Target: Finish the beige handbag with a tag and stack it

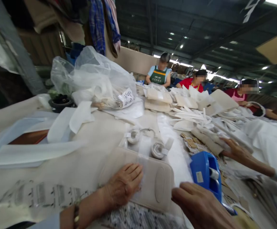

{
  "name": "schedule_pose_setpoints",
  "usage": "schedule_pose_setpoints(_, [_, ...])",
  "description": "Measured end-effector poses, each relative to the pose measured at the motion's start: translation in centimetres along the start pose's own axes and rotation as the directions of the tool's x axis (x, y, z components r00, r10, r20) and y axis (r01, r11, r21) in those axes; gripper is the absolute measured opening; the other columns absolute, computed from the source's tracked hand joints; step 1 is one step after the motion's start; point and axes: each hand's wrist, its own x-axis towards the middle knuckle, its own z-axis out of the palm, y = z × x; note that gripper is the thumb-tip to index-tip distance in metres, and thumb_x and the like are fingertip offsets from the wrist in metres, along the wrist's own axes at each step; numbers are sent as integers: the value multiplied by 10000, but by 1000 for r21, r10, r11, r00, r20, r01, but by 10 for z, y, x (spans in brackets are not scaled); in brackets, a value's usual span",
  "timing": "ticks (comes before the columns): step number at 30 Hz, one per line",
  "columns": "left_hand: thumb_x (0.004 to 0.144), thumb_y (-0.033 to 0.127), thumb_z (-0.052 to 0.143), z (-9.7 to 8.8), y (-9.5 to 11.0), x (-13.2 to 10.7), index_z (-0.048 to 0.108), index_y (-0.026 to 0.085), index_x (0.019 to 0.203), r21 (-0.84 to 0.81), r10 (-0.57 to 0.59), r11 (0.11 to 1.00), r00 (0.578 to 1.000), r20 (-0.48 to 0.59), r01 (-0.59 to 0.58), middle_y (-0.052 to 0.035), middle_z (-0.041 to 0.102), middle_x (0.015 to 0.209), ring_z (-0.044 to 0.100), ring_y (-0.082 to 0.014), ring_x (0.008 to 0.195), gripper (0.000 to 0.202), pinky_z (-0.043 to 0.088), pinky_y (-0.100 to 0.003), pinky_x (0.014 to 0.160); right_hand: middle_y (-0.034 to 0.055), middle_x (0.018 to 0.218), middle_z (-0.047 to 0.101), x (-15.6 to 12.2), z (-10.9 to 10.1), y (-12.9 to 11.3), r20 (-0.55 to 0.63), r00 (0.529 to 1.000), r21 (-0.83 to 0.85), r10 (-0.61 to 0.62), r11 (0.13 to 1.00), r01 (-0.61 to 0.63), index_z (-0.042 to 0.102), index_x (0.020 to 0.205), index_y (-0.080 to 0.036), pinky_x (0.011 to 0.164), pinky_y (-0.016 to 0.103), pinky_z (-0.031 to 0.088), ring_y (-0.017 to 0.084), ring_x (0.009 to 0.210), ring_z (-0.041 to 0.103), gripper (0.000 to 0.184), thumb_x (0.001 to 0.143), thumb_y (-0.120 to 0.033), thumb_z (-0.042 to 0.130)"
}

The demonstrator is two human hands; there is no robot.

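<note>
Only the head view to go on. My left hand (123,186) is flat and open, palm down, pressing on the near-left end of the beige padded oval-cornered panel (157,181). The panel lies on the surface (100,133) right in front of me, between my two hands. My right hand (200,203) is wrapped around the bottom of the blue plastic tape dispenser (206,173), which sits just off the panel's right edge and isn't touching it.

Progress-wise, I'd say the panel is already slid into its clear plastic sleeve (144,148). The sleeve's loose end sticks out past my left fingertips and looks unsealed, though I can't tell if any tape is on it. Just beyond that end are a couple of small grey tape rolls (158,149).

Further out past my right hand, a co-worker's hand (234,149) rests on other beige pieces. There's plenty of unbagged stuff piled behind it.
</note>
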Motion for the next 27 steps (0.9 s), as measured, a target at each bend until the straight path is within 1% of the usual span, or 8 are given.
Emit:
schedule_pose_setpoints(2, [865, 307, 528, 1, 2, -1, 542, 108, 1142, 7, -16, 1000, 1000, -20, 17, -115, 593, 1220, 521, -243, 1137, 341, 398, -383, 988, 7, 709, 610, 47, -10, -3, 87, 990, -149, -114, 981, 126, 559, 731, -235, 537, 264, 332, 133, 589, 537, 215, 875, -150, 423])
schedule_pose_setpoints(5, [866, 338, 527, 3, 3, -2, 536, 112, 1153, 5, -24, 1000, 999, -38, 24, -100, 591, 1227, 516, -237, 1143, 366, 385, -374, 1000, 18, 734, 619, 105, -8, -1, 212, 951, -269, -224, 923, 277, 584, 778, -209, 584, 269, 325, 149, 663, 567, 168, 880, -175, 455])
schedule_pose_setpoints(9, [886, 360, 487, 5, 0, -3, 532, 107, 1164, -7, -24, 1000, 999, -37, 23, -99, 588, 1232, 514, -235, 1144, 379, 379, -371, 1004, 40, 756, 653, 151, 5, 5, 323, 910, -313, -261, 878, 362, 632, 807, -192, 608, 267, 332, 171, 718, 612, 150, 855, -169, 492])
schedule_pose_setpoints(13, [900, 362, 460, 5, -1, -3, 546, 103, 1146, -18, -30, 999, 997, -66, 28, -99, 590, 1231, 512, -235, 1153, 367, 374, -367, 1009, 65, 766, 675, 171, 11, 5, 384, 890, -295, -247, 880, 372, 670, 799, -185, 590, 265, 340, 189, 716, 622, 158, 828, -161, 517])
schedule_pose_setpoints(16, [909, 347, 445, 4, -1, -3, 545, 99, 1149, -22, -28, 999, 997, -66, 26, -103, 591, 1229, 508, -229, 1155, 360, 369, -362, 1012, 55, 741, 682, 182, 12, 4, 409, 891, -263, -198, 909, 323, 689, 761, -195, 554, 252, 323, 182, 688, 612, 139, 800, -162, 560])
schedule_pose_setpoints(20, [914, 341, 439, 3, -2, -4, 532, 98, 1174, -24, -27, 999, 999, -20, 27, -105, 587, 1232, 509, -231, 1149, 368, 366, -379, 1013, -16, 606, 626, 198, 14, 16, 431, 894, -185, -119, 958, 217, 680, 708, -221, 486, 208, 280, 125, 585, 550, 98, 710, -315, 708])
schedule_pose_setpoints(23, [910, 333, 450, 5, -2, -5, 532, 98, 1177, -15, -19, 1000, 1000, -20, 18, -109, 587, 1232, 512, -235, 1146, 365, 370, -387, 1008, -41, 575, 573, 209, 11, 34, 371, 927, -163, -60, 978, 128, 645, 742, -191, 456, 196, 259, 100, 534, 486, 285, 608, -400, 785])
schedule_pose_setpoints(27, [890, 334, 488, 6, -2, -4, 540, 102, 1158, -29, -21, 999, 998, -62, 19, -97, 599, 1207, 511, -231, 1140, 358, 378, -376, 1009, -8, 686, 603, 206, 6, 50, 178, 984, -179, -4, 983, 37, 624, 778, -175, 539, 214, 322, 115, 608, 507, 178, 716, -313, 718])
